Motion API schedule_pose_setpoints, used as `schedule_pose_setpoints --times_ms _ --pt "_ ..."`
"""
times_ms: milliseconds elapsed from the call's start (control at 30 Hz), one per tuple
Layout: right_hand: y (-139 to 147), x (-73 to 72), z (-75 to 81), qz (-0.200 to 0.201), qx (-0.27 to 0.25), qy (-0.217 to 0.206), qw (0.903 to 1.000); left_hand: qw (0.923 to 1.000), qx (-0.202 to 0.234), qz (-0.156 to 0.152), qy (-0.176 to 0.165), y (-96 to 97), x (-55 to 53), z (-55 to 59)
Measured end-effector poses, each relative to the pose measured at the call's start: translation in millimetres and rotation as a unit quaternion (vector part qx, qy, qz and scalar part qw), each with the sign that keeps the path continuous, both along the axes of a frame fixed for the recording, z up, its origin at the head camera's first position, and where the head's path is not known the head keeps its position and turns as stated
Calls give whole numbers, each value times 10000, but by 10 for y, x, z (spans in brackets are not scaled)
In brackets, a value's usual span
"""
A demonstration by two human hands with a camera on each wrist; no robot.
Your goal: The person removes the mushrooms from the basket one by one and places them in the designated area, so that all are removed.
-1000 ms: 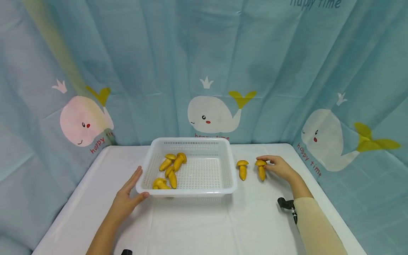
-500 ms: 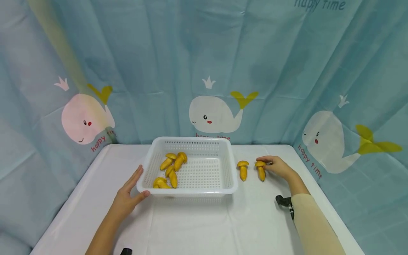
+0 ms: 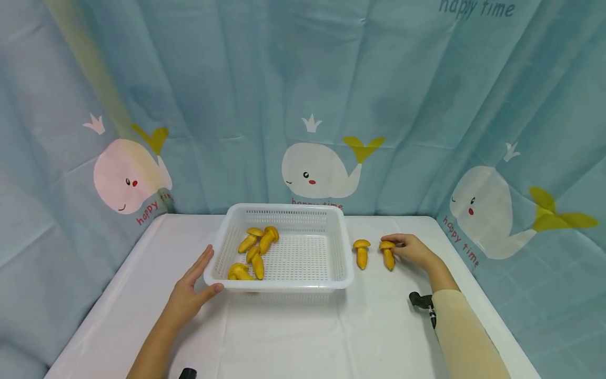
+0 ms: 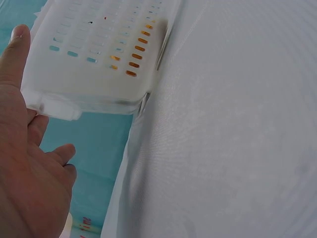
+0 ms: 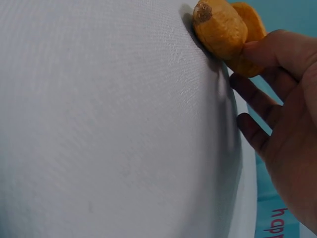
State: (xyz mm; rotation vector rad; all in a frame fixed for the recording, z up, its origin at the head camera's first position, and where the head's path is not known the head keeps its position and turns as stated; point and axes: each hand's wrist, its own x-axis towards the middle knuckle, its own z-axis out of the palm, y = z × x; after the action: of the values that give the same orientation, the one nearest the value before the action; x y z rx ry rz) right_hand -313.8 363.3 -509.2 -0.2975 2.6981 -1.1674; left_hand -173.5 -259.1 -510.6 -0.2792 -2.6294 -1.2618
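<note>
My right hand [image 3: 413, 248] is at the table's right side, thumb and fingers pinching a yellow mushroom [image 3: 389, 259] around its cap. In the right wrist view that mushroom's stem [image 5: 220, 29] points toward the camera and lies close over the cloth. A second mushroom [image 3: 362, 255] lies just left of it, cap away from me. My left hand [image 3: 187, 297] rests at the near left corner of a white plastic basket [image 3: 284, 285], thumb at the front rim and straight fingers along the left side. Several yellow mushrooms [image 3: 258, 267] lie in the basket's left half.
A white cloth [image 3: 284, 337] covers the table, and a blue whale-print curtain [image 3: 236, 105] hangs behind and at both sides. The slotted basket wall [image 4: 89, 74] fills the upper part of the left wrist view. A black device [image 3: 420, 301] sits by the right sleeve.
The head view has shifted slightly. Both hands keep their places, the right one at the mushroom and the left one at the basket corner.
</note>
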Motion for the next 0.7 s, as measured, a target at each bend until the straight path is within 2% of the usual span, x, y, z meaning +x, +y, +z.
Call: schedule_pose_setpoints --times_ms 333,467,600,700 --pt "1 32 50 149 -188 -140 9996 10000 -10 12 -25 0 6 -2" --pt "-10 58 89 73 -245 -151 9996 10000 -46 56 -61 -3 4 -3" --pt "-4 95 138 -7 -216 -82 9997 9999 -37 62 -81 4 -4 -3" --pt "-11 109 195 -14 -111 135 9998 9999 -29 68 -118 12 -4 -2"
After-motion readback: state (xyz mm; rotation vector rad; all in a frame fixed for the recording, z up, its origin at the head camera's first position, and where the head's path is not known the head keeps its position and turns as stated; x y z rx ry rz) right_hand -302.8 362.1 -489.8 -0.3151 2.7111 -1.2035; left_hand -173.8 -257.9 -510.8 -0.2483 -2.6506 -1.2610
